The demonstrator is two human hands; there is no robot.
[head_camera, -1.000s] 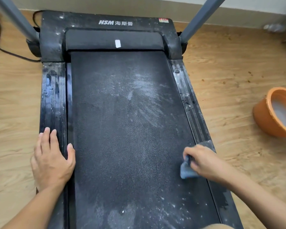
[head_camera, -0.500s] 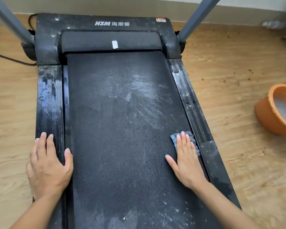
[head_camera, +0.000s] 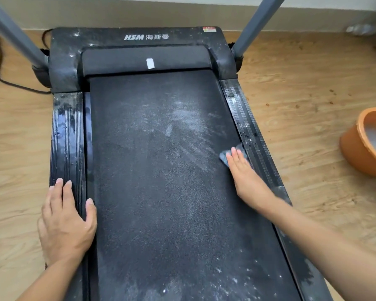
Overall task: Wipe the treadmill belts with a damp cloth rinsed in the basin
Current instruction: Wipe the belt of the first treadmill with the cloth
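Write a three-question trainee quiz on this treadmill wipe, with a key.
1. True or false: the left hand rests flat on the left side rail.
2. The right hand presses the cloth against the belt near its: A) right edge B) centre C) left edge.
3. Fill in: the orange basin stands on the ____.
Key: 1 true; 2 A; 3 floor.
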